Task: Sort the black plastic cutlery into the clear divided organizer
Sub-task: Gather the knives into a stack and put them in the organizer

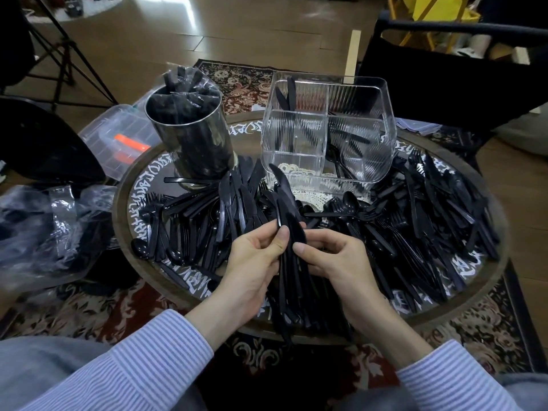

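Both hands are up over the middle of the round tabletop (124,209), working one bunch of black knives (286,203). The left hand (252,262) has its fingers curled round the handles, thumb pressed on the front; the right hand (335,256) pinches the same bunch from the other side, thumb tip against it. The blades point up toward twelve o'clock, straight at the clear organizer (326,129), which stands just beyond and already holds a few pieces in its compartments. Loose cutlery (430,215) fans out from nine o'clock round to three; a steel canister (189,134) stands at eleven. The risk, as I see it: the handles are slick and uneven, so a slack pinch could let knives slide back into the pile. A stray fork caught in the bunch could also land in the wrong compartment.
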